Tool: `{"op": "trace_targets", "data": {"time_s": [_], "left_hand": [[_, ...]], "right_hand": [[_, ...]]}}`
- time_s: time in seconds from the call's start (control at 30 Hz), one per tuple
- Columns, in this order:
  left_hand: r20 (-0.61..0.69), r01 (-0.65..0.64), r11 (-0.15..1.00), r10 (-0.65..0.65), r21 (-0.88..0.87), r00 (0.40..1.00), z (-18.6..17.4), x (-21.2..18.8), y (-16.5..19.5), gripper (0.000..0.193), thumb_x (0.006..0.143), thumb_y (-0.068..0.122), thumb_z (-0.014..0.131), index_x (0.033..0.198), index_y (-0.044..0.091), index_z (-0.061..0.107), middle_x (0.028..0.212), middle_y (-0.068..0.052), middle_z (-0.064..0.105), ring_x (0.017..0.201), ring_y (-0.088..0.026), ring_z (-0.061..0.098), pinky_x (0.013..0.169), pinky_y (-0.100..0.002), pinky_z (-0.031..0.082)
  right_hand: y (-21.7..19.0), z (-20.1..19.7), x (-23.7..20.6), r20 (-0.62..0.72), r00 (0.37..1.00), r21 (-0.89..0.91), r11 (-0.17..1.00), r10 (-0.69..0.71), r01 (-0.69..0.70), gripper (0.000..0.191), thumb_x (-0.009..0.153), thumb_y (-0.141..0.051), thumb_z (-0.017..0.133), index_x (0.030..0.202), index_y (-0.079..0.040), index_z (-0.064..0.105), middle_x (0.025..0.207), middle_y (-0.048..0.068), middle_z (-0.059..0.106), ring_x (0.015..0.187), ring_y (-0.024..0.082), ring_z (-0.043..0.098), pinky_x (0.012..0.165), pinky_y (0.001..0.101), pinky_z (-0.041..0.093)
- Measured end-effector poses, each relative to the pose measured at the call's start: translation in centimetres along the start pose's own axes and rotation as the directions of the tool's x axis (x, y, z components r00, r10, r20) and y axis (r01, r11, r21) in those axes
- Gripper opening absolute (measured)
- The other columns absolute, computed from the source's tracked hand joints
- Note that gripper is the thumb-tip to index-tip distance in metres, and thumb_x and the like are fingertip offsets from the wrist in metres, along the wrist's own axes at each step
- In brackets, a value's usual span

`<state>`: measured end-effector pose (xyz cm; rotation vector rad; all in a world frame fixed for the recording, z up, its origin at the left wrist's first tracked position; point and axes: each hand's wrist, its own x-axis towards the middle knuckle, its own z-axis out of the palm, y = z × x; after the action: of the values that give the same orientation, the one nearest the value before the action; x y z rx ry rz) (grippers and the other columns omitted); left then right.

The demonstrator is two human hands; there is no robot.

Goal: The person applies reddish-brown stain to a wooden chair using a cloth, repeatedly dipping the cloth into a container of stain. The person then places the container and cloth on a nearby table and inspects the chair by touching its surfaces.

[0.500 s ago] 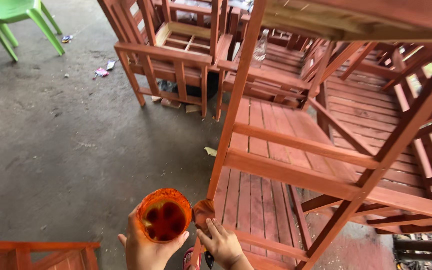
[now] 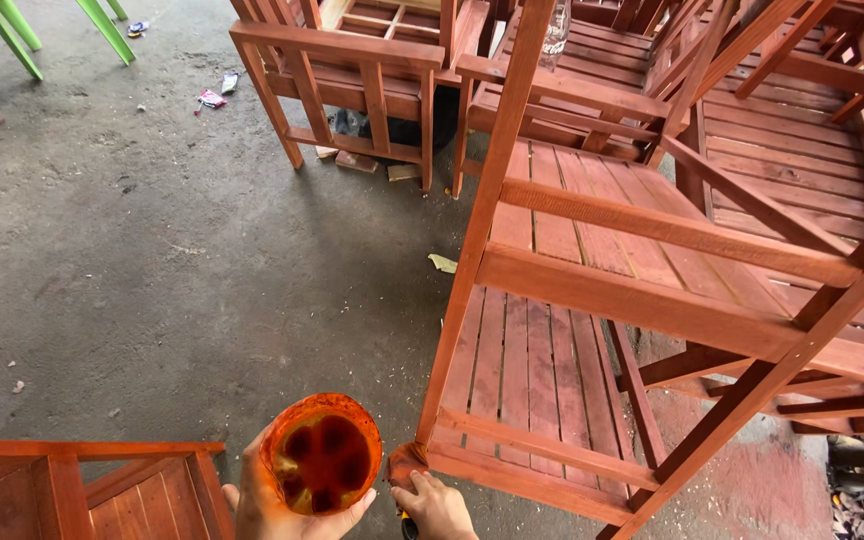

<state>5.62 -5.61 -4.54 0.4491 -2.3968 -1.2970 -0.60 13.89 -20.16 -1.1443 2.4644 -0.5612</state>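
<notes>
Grey concrete yard. Left hand (image 2: 270,500) cupping slippery stain-filled cup (image 2: 322,453) underneath; right hand (image 2: 439,505), three o'clock, gripping brush (image 2: 404,466) (light).

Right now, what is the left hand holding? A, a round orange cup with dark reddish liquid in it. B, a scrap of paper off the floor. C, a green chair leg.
A: the left hand grips the cup, open top facing the camera.

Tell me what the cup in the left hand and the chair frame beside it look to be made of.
Cup: probably translucent plastic; light glows through its stained orange wall.
Chair frame: wood, seemingly stained reddish-brown; grain and slat joints show through.
</notes>
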Motion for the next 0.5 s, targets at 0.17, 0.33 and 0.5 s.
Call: {"op": "trace_targets", "data": {"time_s": [0.17,0.33,0.5], "left_hand": [[0.033,0.109,0.99,-0.112,0.088,0.993,0.1,-0.9,-1.5,0.127,0.04,0.036,0.105,0.143,0.016,0.034,0.139,-0.006,0.055,0.128,-0.028,0.054,0.111,-0.077,0.011],[0.023,0.261,0.939,-0.273,0.224,0.962,-0.3,-1.1,0.0,0.13,0.038,0.036,0.107,0.144,0.021,0.034,0.143,-0.005,0.052,0.13,-0.029,0.052,0.11,-0.08,0.005],[0.009,0.344,0.909,-0.356,0.235,0.934,-1.2,-0.5,2.6,0.127,0.038,0.04,0.107,0.145,0.028,0.037,0.143,0.006,0.056,0.131,-0.023,0.055,0.116,-0.079,0.006]], "right_hand": [[-0.1,2.0,0.2,-0.032,0.989,0.11,0.984,0.145,-0.14,0.044,0.079,-0.014,0.074,0.118,-0.033,0.072,0.109,0.002,0.073,0.105,0.025,0.071,0.087,0.041,0.059],[1.8,-3.2,1.7,-0.37,0.925,0.071,0.99,-0.084,0.118,0.048,0.072,-0.011,0.078,0.116,-0.029,0.071,0.112,0.004,0.076,0.086,0.026,0.075,0.066,0.0399,0.06],[2.0,-18.1,4.2,-0.531,0.821,-0.281,0.958,-0.211,0.065,0.048,0.077,-0.008,0.07,0.121,-0.028,0.072,0.127,0.006,0.071,0.088,0.024,0.075,0.065,0.0361,0.061]]}}
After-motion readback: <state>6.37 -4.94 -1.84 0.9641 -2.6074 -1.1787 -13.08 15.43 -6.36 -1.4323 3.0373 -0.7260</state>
